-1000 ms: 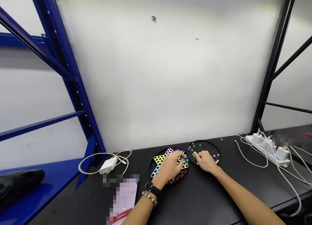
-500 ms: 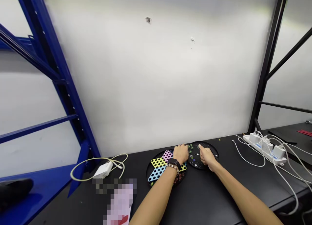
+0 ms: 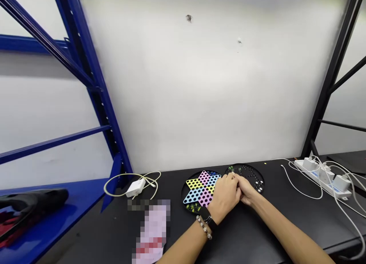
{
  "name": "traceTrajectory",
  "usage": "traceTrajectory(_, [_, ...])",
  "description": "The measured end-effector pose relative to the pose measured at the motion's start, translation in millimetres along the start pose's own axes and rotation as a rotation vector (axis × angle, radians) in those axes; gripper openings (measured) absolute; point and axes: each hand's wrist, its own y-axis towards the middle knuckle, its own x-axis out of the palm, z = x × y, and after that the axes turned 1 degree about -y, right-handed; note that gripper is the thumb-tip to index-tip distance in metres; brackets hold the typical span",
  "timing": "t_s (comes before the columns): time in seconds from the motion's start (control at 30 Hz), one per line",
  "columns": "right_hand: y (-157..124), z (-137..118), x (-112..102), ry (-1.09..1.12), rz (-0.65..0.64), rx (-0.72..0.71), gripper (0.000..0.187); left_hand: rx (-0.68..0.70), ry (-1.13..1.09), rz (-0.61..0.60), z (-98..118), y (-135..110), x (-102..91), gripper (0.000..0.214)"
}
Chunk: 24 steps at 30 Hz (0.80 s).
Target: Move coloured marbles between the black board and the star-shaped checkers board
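My left hand (image 3: 227, 192), with a black watch and a beaded bracelet at its wrist, meets my right hand (image 3: 246, 189) at the front-left edge of a round black tray (image 3: 263, 180). The fingers of both hands are curled together. A small pale spot shows at their tips, and what they hold is hidden. White marbles (image 3: 259, 186) lie at the tray's right side, green marbles (image 3: 231, 167) at its back left. To the left is a round Chinese checkers board (image 3: 201, 187) with a pink, yellow and blue star. Green and yellow marbles (image 3: 193, 207) lie along its front rim, blue ones at the back.
A white power strip (image 3: 323, 179) with plugged-in chargers and loose white cables is at the right. At the left are a white adapter (image 3: 135, 187) with a looped cable and a blurred pinkish object (image 3: 153, 227). A blue shelf frame (image 3: 97, 81) stands far left; a wall is behind.
My left hand has left the star board and come right to meet my right hand. The marbles in the right tray now lie differently. The view has turned slightly left.
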Motion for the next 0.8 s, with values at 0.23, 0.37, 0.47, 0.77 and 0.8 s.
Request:
traceTrajectory(0.23, [7.2, 4.5, 8.1, -0.326, 0.015, -0.241, 0.05, -0.001, -0.326, 0.231, 17.1, -78.4, -28.8, 0.034])
traceTrajectory(0.37, [10.4, 22.9, 62.8, -0.737, -0.014, -0.568, 0.049, 0.305, -0.469, 0.356, 31.0, -106.6, -39.0, 0.02])
traceTrajectory(0.47, [10.6, 39.3, 113.3, -1.062, -0.124, -0.734, 0.046, 0.372, -0.516, 0.438, 35.9, -107.7, -40.7, 0.016])
traceTrajectory(0.77, [52.5, 55.3, 173.7, -1.745, -0.026, -0.645, 0.031, 0.353, -0.595, 0.691, 32.3, -95.7, -38.8, 0.023])
traceTrajectory(0.8, [55.5, 60.2, 175.0, -1.777, -0.017, -0.639, 0.029, 0.369, -0.606, 0.63, 32.0, -95.7, -39.6, 0.02])
